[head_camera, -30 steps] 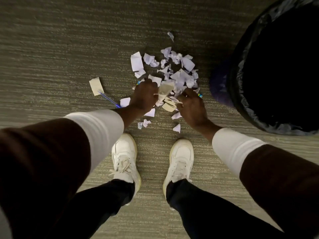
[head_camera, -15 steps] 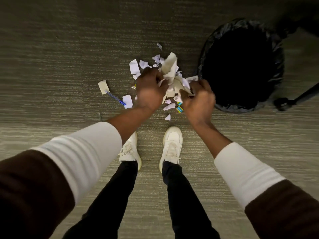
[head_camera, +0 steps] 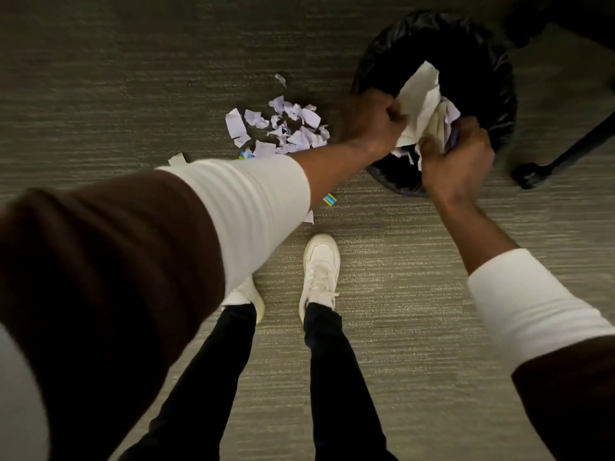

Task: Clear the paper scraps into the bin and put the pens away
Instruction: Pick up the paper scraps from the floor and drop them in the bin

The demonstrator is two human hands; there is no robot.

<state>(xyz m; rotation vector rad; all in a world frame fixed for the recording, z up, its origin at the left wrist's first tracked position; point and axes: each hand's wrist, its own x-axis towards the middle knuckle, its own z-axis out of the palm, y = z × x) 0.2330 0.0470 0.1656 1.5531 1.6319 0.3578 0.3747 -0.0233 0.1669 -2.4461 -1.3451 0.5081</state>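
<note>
My left hand [head_camera: 369, 121] and my right hand [head_camera: 456, 158] squeeze a bunch of white paper scraps [head_camera: 421, 104] between them, held over the open mouth of the black-lined bin [head_camera: 496, 71]. A heap of torn white scraps [head_camera: 286, 128] lies on the carpet to the left of the bin. A beige scrap [head_camera: 177, 158] shows just above my left sleeve. A small blue and yellow object [head_camera: 329, 200] lies on the carpet below my left forearm. My left arm hides the blue pen.
A black chair leg with a caster [head_camera: 532, 173] stands just right of the bin. My two white shoes [head_camera: 319, 267] stand on the grey-green carpet below the scraps.
Both hands lifted the gathered bunch of scraps off the floor and carried it right, from above the heap to over the bin's opening. My left arm now covers the pen.
</note>
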